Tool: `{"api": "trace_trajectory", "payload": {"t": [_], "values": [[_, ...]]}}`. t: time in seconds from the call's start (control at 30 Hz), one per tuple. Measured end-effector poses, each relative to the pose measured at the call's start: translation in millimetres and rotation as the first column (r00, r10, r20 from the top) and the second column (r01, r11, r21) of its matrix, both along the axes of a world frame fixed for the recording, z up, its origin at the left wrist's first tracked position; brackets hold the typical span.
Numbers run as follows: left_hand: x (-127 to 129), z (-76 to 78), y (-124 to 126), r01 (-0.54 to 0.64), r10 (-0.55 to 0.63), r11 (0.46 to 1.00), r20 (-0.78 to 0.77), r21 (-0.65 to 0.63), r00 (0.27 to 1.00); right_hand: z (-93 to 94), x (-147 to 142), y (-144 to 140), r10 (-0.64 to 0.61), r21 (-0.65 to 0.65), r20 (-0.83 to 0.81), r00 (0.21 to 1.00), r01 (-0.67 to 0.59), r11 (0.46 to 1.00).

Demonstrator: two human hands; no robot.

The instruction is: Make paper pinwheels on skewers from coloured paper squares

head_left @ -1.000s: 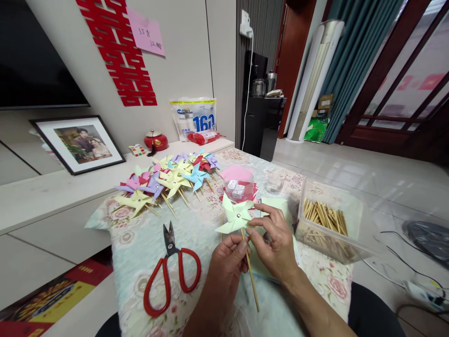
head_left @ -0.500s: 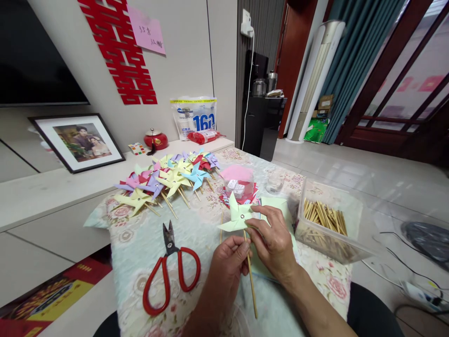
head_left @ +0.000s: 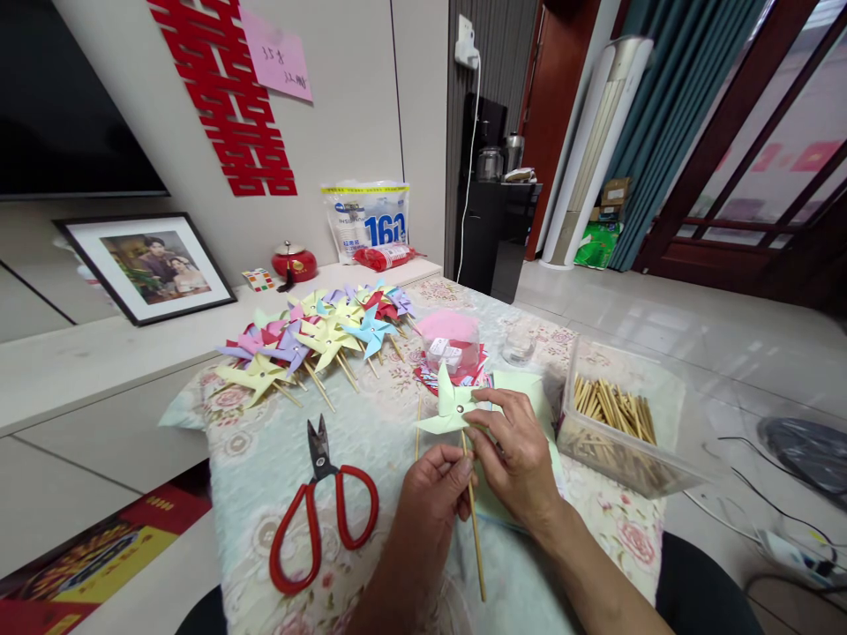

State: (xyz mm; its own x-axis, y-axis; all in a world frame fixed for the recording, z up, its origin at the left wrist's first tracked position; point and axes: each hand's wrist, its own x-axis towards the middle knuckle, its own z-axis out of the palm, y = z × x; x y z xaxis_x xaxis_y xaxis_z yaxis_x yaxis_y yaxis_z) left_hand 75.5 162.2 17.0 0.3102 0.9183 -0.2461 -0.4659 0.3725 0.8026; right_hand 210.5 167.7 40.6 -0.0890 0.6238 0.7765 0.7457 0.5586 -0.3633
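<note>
Nearest, left hand (head_left: pixel 433 489) pinching the stick (head_left: pixel 474 520) between thumb and fingertips, just under the pinwheel head. Right hand (head_left: pixel 520 459) curled close beside it, fingertips at the back of the pale green pinwheel (head_left: pixel 452 408); probably pinching the hub or a pin there, but the grip is hidden behind the paper. Pinwheel held above the cloth (head_left: pixel 265 459), stick slanting down toward the body.

Left of the hands, red scissors (head_left: pixel 322 511) flat on the cloth, blades shut and pointing away. Under the right hand, green paper (head_left: pixel 529 388) lying on the cloth. To the right, clear box (head_left: pixel 668 423) holding a heap of sticks (head_left: pixel 612 407).

Just beyond the pinwheel, small clear tub (head_left: pixel 452 344) with a pink sheet on top, red paper beneath it. Glass cup (head_left: pixel 517 347) beside the tub.

Farther left, pile of finished pinwheels (head_left: pixel 311 339) in yellow, pink, purple, blue and red, sticks pointing this way.

On the ledge behind, framed photo (head_left: pixel 149 269), red pot (head_left: pixel 294 263), white bag (head_left: pixel 365 220) against the wall.
</note>
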Motion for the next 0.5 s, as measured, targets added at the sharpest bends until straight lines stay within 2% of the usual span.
{"api": "trace_trajectory", "payload": {"t": [0.23, 0.5], "values": [[-4.1, -4.0, 0.2, -0.030, 0.033, 0.998, -0.049, 0.059, 0.998, 5.1, -1.1, -2.4, 0.024, -0.008, -0.094, 0.995, -0.025, 1.000], [-1.7, -9.9, 1.9, 0.021, -0.009, 0.997, -0.171, 0.069, 0.985, 2.2, 8.8, 0.7, -0.036, -0.175, -0.317, 0.948, -0.021, 0.984]]}}
